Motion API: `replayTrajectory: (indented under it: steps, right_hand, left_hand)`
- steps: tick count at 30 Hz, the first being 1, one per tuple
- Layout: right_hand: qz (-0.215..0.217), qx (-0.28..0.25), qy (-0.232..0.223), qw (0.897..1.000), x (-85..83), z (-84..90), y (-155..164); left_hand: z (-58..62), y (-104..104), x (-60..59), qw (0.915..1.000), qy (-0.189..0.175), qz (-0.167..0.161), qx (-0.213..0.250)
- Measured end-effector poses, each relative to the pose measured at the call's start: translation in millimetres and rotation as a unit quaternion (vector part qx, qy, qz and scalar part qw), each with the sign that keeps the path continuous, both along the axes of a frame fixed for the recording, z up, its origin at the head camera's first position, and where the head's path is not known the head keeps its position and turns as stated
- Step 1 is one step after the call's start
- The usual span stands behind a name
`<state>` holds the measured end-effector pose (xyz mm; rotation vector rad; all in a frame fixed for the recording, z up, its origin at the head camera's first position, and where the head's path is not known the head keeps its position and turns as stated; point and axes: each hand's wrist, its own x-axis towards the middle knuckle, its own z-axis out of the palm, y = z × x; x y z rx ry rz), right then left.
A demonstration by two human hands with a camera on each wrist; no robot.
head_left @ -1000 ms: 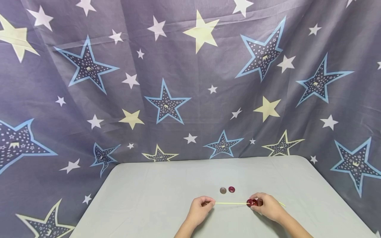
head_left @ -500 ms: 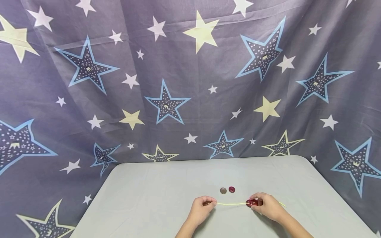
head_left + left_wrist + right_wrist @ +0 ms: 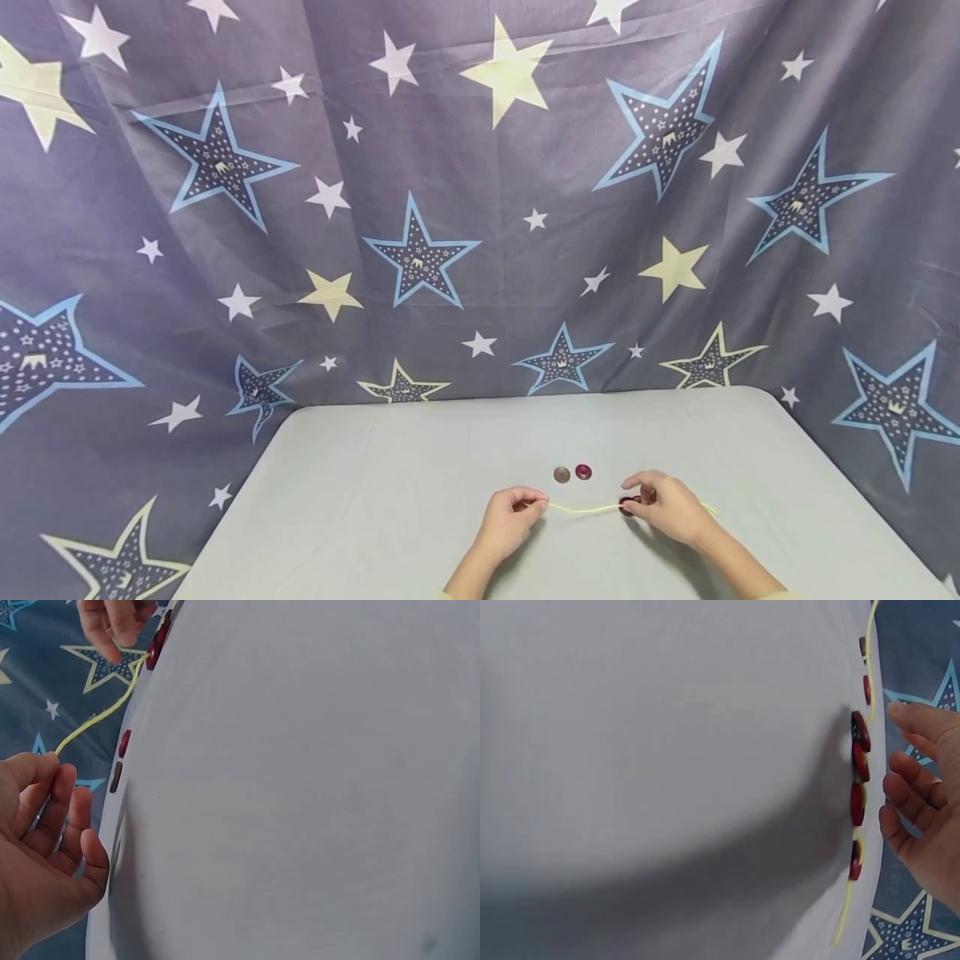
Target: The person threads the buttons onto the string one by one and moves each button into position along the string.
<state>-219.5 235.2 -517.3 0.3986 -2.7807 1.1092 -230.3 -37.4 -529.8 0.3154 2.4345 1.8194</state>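
Observation:
My left hand (image 3: 531, 503) pinches one end of a thin yellow cord (image 3: 585, 507) just above the pale table (image 3: 390, 483); the left wrist view shows the cord (image 3: 97, 716) running out of that hand's (image 3: 54, 763) fingertips. Several dark red buttons (image 3: 628, 502) are strung on the cord near its right end. My right hand (image 3: 639, 488) hovers over them with fingers spread. In the right wrist view its loosely curled fingers (image 3: 904, 784) stand apart from the threaded buttons (image 3: 859, 772). The cord's tail (image 3: 708, 509) passes under the right hand.
Two loose buttons lie on the table just beyond the cord, a brown button (image 3: 562, 474) and a dark red button (image 3: 582, 472). A star-patterned blue cloth (image 3: 450, 208) hangs behind the table and drapes round its edges.
My right hand has let go of the red buttons and lifted its fingers. The cord, taut a second ago, now sags between the hands. The view shifted slightly.

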Motion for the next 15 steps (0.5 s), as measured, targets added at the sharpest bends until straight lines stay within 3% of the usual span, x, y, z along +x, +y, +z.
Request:
replayTrajectory:
  steps: [5,11,15]
  right_hand:
    - [0.006,-0.025,0.012,1.0,1.5,10.2,-13]
    - [0.044,-0.056,0.055,0.996,1.9,16.8,-30]
    - [0.061,-0.057,0.051,0.995,0.8,15.8,-38]
  left_hand:
    - [2.3,1,-1.3,1.0,0.001,0.0,0.001]
    - [5.2,4,-2.6,1.0,0.005,0.005,0.004]
    - [7.0,5,-1.9,0.9998,0.017,0.004,0.011]
